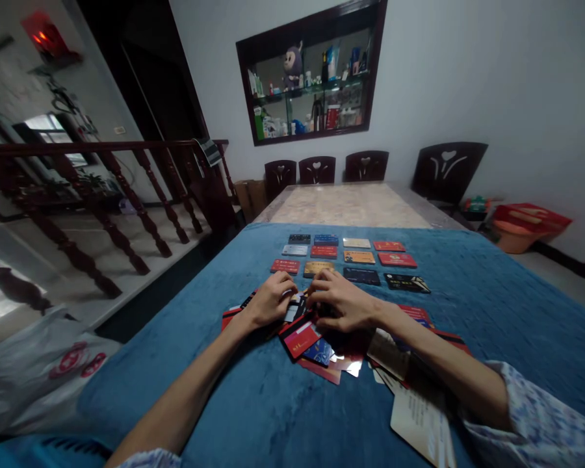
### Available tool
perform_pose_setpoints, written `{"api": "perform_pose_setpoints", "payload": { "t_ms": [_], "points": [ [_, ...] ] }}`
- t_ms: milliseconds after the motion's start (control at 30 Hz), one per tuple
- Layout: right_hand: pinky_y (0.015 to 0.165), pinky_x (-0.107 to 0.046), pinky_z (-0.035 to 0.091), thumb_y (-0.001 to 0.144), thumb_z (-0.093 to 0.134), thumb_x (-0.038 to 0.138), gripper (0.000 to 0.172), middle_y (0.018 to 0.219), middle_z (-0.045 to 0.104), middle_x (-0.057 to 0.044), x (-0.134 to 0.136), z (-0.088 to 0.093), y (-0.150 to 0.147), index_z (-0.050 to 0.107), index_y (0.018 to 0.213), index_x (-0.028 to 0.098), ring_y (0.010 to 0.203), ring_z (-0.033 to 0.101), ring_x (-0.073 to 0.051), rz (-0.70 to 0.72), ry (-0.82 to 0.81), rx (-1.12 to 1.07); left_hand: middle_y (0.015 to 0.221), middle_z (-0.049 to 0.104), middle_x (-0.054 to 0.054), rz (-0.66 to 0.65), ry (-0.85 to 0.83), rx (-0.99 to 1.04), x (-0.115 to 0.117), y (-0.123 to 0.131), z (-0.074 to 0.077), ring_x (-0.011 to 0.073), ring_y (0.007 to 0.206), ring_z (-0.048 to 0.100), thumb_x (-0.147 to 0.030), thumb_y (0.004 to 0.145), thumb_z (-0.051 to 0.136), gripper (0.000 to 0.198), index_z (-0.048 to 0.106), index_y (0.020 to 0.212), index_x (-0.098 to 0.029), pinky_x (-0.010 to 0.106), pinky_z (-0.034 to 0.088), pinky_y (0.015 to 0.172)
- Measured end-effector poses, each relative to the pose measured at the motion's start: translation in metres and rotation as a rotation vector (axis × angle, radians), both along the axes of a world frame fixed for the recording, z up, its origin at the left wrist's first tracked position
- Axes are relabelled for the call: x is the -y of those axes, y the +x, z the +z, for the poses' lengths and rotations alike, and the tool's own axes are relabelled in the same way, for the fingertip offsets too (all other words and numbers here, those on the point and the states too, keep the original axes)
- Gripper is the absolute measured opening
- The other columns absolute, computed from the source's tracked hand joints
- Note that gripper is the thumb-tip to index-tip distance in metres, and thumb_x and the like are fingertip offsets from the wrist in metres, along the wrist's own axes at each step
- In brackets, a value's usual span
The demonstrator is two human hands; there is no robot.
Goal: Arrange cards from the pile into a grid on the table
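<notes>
My left hand (272, 300) rests at the left of a loose pile of plastic cards, its fingers bent together over the cards; what lies under the fingertips is hidden. My right hand (344, 300) arches over the same pile, with thumb and fingers apart and curved down onto it. Below the hands, a red card (301, 338) overlaps a blue patterned card (320, 352). Beyond them, several cards lie in three neat rows, among them a gold card (318, 268), a black card (407, 283) and an orange card (359, 257).
Larger pale cards (422, 416) fan out beneath my right forearm. A blue cloth (214, 403) covers the near part of the table (341, 203). Dark chairs (316, 170) stand behind it. To the left are a wooden railing (107, 201) and a white plastic bag (39, 370).
</notes>
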State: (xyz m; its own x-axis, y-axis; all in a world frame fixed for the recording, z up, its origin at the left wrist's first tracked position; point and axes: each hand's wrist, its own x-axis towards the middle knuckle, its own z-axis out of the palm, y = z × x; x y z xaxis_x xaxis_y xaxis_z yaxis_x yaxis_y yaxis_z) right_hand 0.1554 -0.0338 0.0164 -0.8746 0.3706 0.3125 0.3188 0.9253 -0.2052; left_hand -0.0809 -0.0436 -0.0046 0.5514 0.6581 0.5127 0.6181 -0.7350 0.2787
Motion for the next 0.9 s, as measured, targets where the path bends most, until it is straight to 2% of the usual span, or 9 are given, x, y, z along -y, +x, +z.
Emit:
{"api": "perform_pose_setpoints", "payload": {
  "t_ms": [100, 200, 367, 567, 767, 900],
  "points": [
    [0.09, -0.044, 0.034, 0.074, 0.072, 0.039, 0.041, 0.113, 0.064, -0.009, 0.006, -0.004, -0.002, 0.069, 0.111, 0.022, 0.106, 0.044, -0.027, 0.037, -0.029, 0.043, 0.088, 0.062, 0.005, 0.015, -0.005, -0.035, 0.003, -0.005, -0.002, 0.0167, 0.086, 0.057, -0.007, 0.084, 0.051, 0.018, 0.066, 0.084, -0.016, 0.03, 0.049, 0.079],
    [0.09, -0.045, 0.034, 0.072, 0.074, 0.038, 0.047, 0.117, 0.063, -0.009, 0.009, -0.005, -0.003, 0.068, 0.116, 0.022, 0.106, 0.044, -0.028, 0.041, -0.036, 0.063, 0.087, 0.063, 0.006, 0.0, -0.007, -0.053, 0.005, -0.006, -0.002, 0.0169, 0.085, 0.057, -0.007, 0.085, 0.05, 0.02, 0.067, 0.085, -0.016, 0.03, 0.049, 0.078],
    [0.091, -0.046, 0.035, 0.075, 0.071, 0.036, 0.044, 0.117, 0.064, -0.009, 0.011, -0.003, -0.002, 0.068, 0.118, 0.024, 0.107, 0.045, -0.028, 0.023, -0.021, 0.068, 0.086, 0.064, 0.006, -0.052, -0.012, -0.088, 0.011, -0.002, 0.002, 0.0171, 0.084, 0.056, -0.007, 0.085, 0.049, 0.021, 0.068, 0.085, -0.016, 0.032, 0.048, 0.078],
    [0.09, -0.047, 0.036, 0.077, 0.07, 0.035, 0.04, 0.116, 0.065, -0.011, 0.007, -0.004, 0.003, 0.069, 0.114, 0.02, 0.11, 0.045, -0.029, -0.038, 0.031, 0.085, 0.083, 0.065, 0.005, -0.082, -0.026, -0.079, 0.014, 0.0, 0.005, 0.0167, 0.082, 0.054, -0.006, 0.082, 0.047, 0.024, 0.068, 0.083, -0.017, 0.032, 0.046, 0.08],
    [0.089, -0.046, 0.037, 0.081, 0.068, 0.04, 0.037, 0.109, 0.066, -0.012, 0.004, -0.007, 0.003, 0.069, 0.111, 0.02, 0.109, 0.046, -0.029, -0.072, 0.062, 0.085, 0.084, 0.065, 0.006, -0.145, -0.037, -0.223, 0.019, 0.001, 0.012, 0.0196, 0.084, 0.054, -0.026, 0.086, 0.058, 0.013, 0.067, 0.085, -0.017, 0.034, 0.042, 0.079],
    [0.088, -0.045, 0.037, 0.083, 0.065, 0.044, 0.035, 0.105, 0.066, -0.012, 0.002, -0.009, 0.003, 0.069, 0.107, 0.018, 0.105, 0.047, -0.027, -0.067, 0.075, 0.076, 0.088, 0.064, 0.008, -0.174, -0.027, -0.308, 0.022, 0.001, 0.016, 0.0217, 0.086, 0.054, -0.042, 0.082, 0.065, 0.028, 0.066, 0.094, -0.016, 0.035, 0.041, 0.078]
  ]
}}
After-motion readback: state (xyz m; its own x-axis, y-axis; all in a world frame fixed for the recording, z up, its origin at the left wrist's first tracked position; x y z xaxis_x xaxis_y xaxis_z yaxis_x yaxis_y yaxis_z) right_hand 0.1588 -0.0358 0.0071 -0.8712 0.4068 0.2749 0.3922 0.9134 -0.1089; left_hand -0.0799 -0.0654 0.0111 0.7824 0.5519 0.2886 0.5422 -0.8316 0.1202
